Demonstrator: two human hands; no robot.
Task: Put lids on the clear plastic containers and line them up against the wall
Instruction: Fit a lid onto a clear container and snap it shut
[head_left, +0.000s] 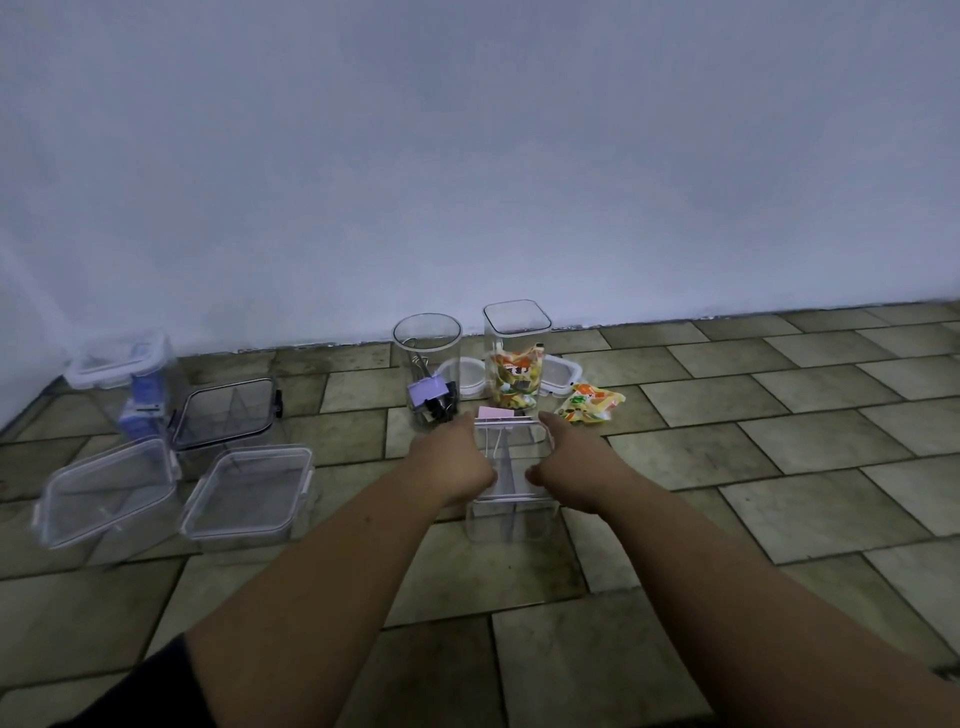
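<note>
A tall clear square container (511, 512) stands on the tiled floor right in front of me. My left hand (453, 462) grips its left side and my right hand (569, 460) grips its right side near the top, where a clear lid (511, 423) sits. Behind it stand a round clear container (427, 358) with binder clips and a tall square container (516, 353) holding snack packets, both without lids. A round white lid (460, 376) and a square lid (563, 376) lie behind them near the wall.
At the left are several lidded clear containers: a tall one (127, 379), a dark-rimmed box (226, 410) and two flat boxes (106, 491) (249, 491). A loose snack packet (589, 405) lies right of the jars. The white wall (467, 156) meets the floor just behind.
</note>
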